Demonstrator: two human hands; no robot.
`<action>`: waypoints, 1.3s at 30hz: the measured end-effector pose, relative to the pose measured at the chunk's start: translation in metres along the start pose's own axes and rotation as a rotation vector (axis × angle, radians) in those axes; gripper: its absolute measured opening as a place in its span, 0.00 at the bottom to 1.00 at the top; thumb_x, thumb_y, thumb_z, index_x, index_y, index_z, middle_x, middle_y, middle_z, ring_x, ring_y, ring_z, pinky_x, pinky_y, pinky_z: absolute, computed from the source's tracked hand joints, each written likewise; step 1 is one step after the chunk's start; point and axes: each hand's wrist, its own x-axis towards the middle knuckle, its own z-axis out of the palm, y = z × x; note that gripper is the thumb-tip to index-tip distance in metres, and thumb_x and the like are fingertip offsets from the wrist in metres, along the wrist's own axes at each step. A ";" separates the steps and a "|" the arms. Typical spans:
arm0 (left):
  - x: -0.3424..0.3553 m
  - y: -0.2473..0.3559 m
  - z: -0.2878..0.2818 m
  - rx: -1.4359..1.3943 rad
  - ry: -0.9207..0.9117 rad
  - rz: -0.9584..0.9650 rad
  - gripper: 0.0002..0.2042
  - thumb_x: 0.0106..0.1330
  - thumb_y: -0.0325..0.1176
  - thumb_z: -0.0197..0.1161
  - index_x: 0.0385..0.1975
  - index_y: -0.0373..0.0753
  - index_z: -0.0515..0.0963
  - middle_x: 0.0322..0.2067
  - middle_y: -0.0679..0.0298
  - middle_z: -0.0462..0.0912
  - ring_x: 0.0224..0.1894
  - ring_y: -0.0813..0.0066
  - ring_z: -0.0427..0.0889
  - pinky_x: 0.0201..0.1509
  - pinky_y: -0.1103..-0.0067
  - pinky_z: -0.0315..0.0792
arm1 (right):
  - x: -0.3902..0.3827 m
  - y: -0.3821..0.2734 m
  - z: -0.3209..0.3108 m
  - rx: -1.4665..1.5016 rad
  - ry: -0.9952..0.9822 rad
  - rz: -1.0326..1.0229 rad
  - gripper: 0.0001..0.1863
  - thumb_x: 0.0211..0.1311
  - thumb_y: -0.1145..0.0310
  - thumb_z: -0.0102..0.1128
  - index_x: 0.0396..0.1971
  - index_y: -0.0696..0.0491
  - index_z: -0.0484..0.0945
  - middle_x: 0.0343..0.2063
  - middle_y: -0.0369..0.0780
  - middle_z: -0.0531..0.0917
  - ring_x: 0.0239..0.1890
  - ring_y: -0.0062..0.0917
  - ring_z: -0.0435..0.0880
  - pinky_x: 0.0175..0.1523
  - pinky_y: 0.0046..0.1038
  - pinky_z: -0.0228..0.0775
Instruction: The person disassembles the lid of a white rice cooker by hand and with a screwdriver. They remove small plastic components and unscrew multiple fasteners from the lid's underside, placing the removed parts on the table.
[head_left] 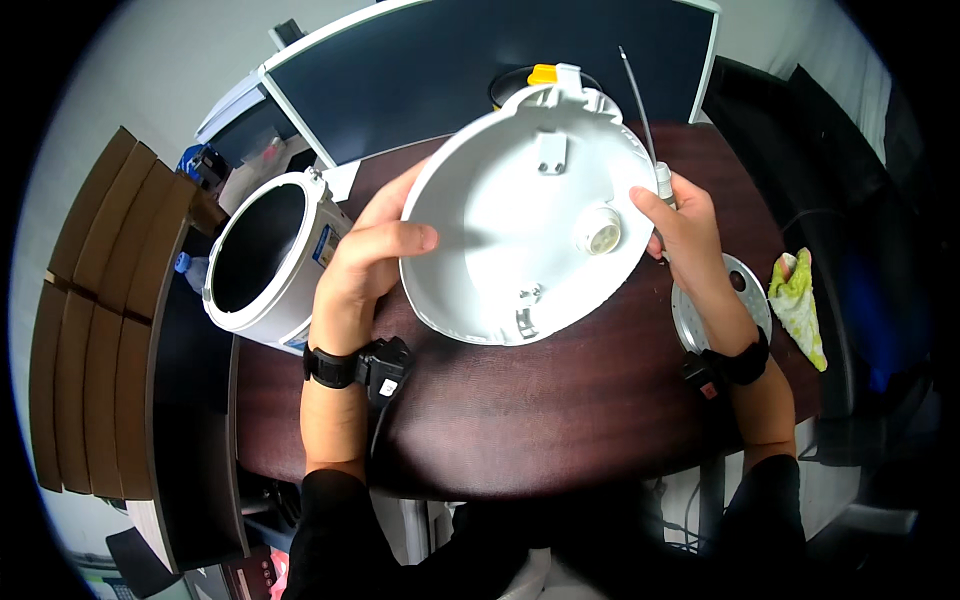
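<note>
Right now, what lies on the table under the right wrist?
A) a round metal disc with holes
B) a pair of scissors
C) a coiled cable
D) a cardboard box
A: a round metal disc with holes lies flat on the dark table, partly covered by the right hand and wrist, beside a yellow-green cloth.

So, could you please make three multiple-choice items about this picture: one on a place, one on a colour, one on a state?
1. Where does the white cooker body stand?
A. left of the left hand
B. right of the right hand
C. under the lid

2. What colour is the cloth on the dark table?
A. red
B. yellow-green
C. black

3. How is the round white lid held?
A. lying flat, untouched
B. by the left hand only
C. by both hands, inner side facing up

Answers: 1 A, it stands beside the left wrist. 2 B, it lies at the right edge. 3 C, the right hand also grips the rim, and the inner side shows.
</note>
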 end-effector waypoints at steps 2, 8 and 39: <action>-0.001 -0.007 -0.006 -0.039 0.016 -0.044 0.39 0.43 0.35 0.59 0.60 0.29 0.60 0.54 0.52 0.70 0.56 0.64 0.68 0.61 0.75 0.58 | 0.001 0.004 0.002 0.084 0.001 -0.001 0.08 0.57 0.68 0.59 0.30 0.57 0.75 0.16 0.31 0.74 0.12 0.09 0.66 0.15 0.14 0.55; 0.002 -0.053 -0.033 -0.298 -0.109 -0.012 0.42 0.46 0.49 0.67 0.59 0.31 0.61 0.52 0.51 0.71 0.53 0.62 0.72 0.54 0.73 0.68 | 0.000 0.003 0.002 0.133 0.007 0.009 0.08 0.58 0.68 0.58 0.31 0.57 0.74 0.17 0.32 0.75 0.12 0.09 0.66 0.15 0.14 0.55; -0.066 -0.101 -0.029 -0.359 0.431 0.055 0.36 0.53 0.50 0.58 0.56 0.28 0.63 0.50 0.48 0.71 0.51 0.59 0.72 0.57 0.68 0.66 | -0.088 -0.009 0.034 -0.762 -0.612 -0.055 0.14 0.60 0.61 0.56 0.30 0.58 0.74 0.22 0.46 0.78 0.24 0.37 0.79 0.30 0.32 0.67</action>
